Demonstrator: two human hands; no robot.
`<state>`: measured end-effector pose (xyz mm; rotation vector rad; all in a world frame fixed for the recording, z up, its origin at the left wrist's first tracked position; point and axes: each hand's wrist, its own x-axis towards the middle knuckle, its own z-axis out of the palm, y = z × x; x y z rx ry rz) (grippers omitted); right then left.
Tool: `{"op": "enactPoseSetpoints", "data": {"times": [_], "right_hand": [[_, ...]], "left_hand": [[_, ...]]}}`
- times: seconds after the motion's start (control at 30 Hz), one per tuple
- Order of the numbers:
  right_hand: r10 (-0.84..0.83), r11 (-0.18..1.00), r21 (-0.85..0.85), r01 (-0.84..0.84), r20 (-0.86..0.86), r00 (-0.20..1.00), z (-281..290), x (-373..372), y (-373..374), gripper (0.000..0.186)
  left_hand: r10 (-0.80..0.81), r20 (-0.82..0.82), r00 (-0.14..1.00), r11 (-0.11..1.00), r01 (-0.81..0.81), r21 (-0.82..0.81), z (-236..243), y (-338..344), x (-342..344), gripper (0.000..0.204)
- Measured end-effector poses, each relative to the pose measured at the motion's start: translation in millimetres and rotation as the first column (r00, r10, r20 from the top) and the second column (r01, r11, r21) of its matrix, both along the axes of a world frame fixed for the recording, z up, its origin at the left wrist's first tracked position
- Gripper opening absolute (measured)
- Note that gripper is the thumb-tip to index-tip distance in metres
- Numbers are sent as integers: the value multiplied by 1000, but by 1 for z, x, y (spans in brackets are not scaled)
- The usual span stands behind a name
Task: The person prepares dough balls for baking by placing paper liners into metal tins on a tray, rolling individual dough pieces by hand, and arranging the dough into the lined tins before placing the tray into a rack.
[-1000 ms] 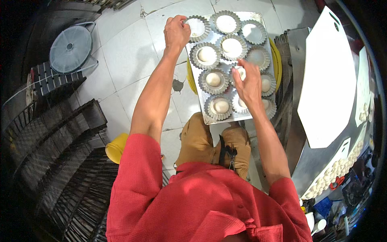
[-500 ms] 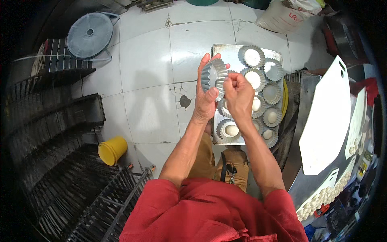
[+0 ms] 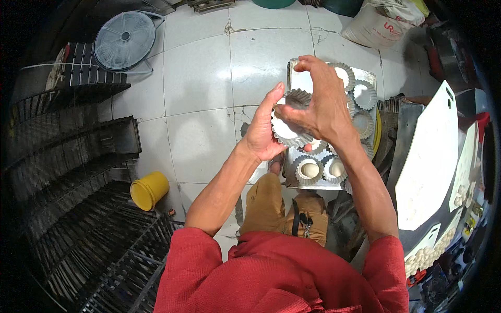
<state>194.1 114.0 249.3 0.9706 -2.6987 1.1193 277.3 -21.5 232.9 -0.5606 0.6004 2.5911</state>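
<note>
My left hand (image 3: 263, 125) cradles a fluted metal tin (image 3: 299, 98), with its fingers and thumb around the outside. A white lining shows inside the tin; whether it is paper cannot be made out. Over the tin is my right hand (image 3: 329, 101), its thumb reaching into the opening and its fingers spread and raised. Beneath both hands lies a metal tray (image 3: 298, 79) of similar fluted tins. Two near tins hold pale dough balls, one on the left (image 3: 310, 170) and one beside it (image 3: 336, 168). My right hand and forearm hide part of the tray.
At right, a white board (image 3: 428, 167) leans by smaller boards bearing many dough balls (image 3: 433, 255). On the left stand dark metal racks (image 3: 99, 229), a yellow bucket (image 3: 150, 190) and a round fan (image 3: 125, 40). A white sack (image 3: 373, 26) sits at the far right.
My right hand has shifted from pinching at the tin's rim to spread fingers with its thumb inside. The tin is tilted differently, its opening showing more white. The whole view has shifted slightly.
</note>
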Motion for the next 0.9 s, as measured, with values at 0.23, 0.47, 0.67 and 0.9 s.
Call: {"op": "enactPoseSetpoints", "data": {"times": [0.23,0.47,0.67,0.9], "right_hand": [[-59,996,85,34,312,948,9,-5,23,78],[-16,994,102,-27,402,915,-2,7,35,80],[-76,994,100,35,441,894,-18,9,50,84],[-19,996,80,-32,571,821,-18,24,62,87]], "left_hand": [[-168,44,985,985,167,33,3,12,2,76],[-239,141,961,971,234,51,-7,26,4,77],[-304,176,936,952,294,83,-12,33,5,74],[-298,239,924,954,279,111,-21,43,8,75]]}}
